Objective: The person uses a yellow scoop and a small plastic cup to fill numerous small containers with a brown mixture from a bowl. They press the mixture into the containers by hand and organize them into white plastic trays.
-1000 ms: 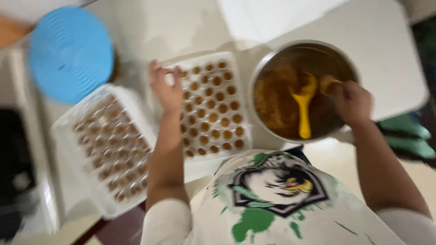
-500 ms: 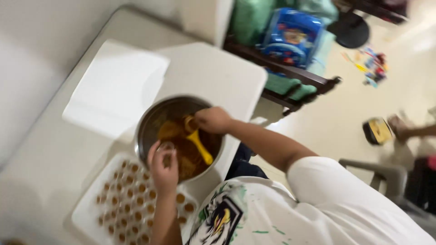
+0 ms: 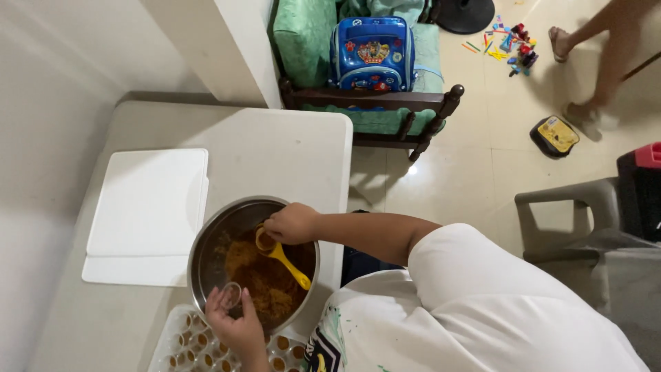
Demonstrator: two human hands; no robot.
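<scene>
A steel bowl (image 3: 206, 241) of brown-orange crumbly mix stands on the white table (image 3: 275, 151). A yellow spoon (image 3: 286, 262) lies in it. My right hand (image 3: 292, 224) reaches in from the right, its fingers closed on the spoon's round end. At the bowl's near rim my left hand (image 3: 237, 324) holds a small clear cup (image 3: 231, 296) over the mix. Just below it, a white tray (image 3: 172, 331) of several small filled cups sits at the table's near edge, partly cut off by the frame.
A white flat board (image 3: 148, 213) lies left of the bowl. Past the table stands a wooden bench (image 3: 385, 103) with green cushions and a blue backpack (image 3: 372, 52). A grey plastic chair (image 3: 571, 207) is at right. Another person's legs (image 3: 599, 62) and scattered toys (image 3: 513, 41) are on the floor.
My head view has swung round and pulled back to show the floor. My left hand has left the tray and now holds a small cup at the bowl's rim. My right hand stays at the spoon.
</scene>
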